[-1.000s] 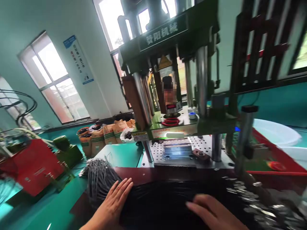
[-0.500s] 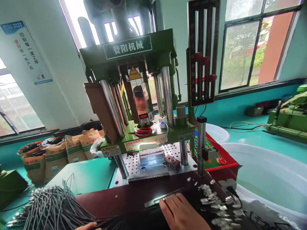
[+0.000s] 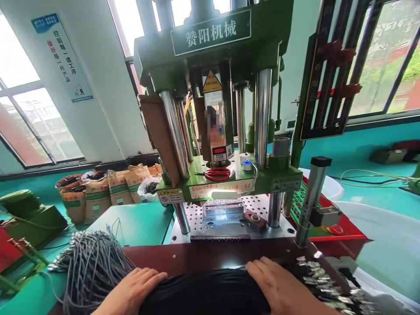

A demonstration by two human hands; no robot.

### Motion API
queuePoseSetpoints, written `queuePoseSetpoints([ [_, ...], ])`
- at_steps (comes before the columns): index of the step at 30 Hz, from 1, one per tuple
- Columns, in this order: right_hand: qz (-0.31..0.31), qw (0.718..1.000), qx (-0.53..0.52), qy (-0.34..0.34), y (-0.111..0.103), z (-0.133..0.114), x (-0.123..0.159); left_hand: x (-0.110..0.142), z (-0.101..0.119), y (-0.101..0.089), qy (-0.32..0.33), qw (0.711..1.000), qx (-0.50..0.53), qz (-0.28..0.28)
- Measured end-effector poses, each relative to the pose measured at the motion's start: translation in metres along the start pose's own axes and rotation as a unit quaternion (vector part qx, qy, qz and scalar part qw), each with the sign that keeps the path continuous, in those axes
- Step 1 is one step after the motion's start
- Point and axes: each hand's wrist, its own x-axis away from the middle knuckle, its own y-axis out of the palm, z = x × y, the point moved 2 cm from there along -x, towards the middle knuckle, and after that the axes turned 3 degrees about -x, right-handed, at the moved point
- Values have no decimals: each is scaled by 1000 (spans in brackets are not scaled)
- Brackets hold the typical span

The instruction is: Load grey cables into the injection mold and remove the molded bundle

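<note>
Dark-red desk (image 3: 197, 258) before a green four-column press (image 3: 210, 48): the black cable bundle (image 3: 203, 291) lies at six o'clock, bracketed by the left hand (image 3: 134, 286) (seven o'clock) and right hand (image 3: 278, 286) (five o'clock), apparently to keep it together; hidden thumbs leave it unclear whether either hand grips or rests.

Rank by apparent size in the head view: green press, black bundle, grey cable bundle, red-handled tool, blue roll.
1. Green press
2. Black bundle and grey cable bundle: too alike to rank, both near the camera
3. Red-handled tool
4. Blue roll
</note>
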Motion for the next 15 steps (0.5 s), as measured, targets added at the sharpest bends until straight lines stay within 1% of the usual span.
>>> queuePoseSetpoints([
  [2, -38, 999, -11, -10, 2, 9, 4, -8, 7, -3, -18, 1000, 8, -11],
  [3, -63, 998, -16, -17, 5, 15, 11, -12, 12, -2, -24, 999, 9, -20],
  [5, -90, 996, -16, -23, 9, 33, 31, -19, 25, 5, -27, 999, 14, -40],
  [6, -89, 996, -11, -24, 10, 43, 44, -23, 33, 9, -26, 998, 17, -49],
  [7, -82, 997, 0, -10, 9, 53, 56, -27, 42, 13, -25, 998, 21, -57],
  [8, -87, 996, 4, 8, 7, 63, 67, -31, 51, 16, -24, 997, 27, -63],
  [10, -138, 989, -7, 59, -1, 78, 81, -37, 65, 17, -29, 997, 39, -66],
  [11, -167, 983, -20, 77, -6, 82, 85, -38, 69, 14, -28, 996, 47, -69],
  [13, -206, 973, -41, 100, -14, 87, 86, -35, 67, 7, -14, 995, 58, -77],
  [15, -208, 971, -41, 112, -19, 90, 87, -26, 54, -1, -4, 994, 61, -87],
])
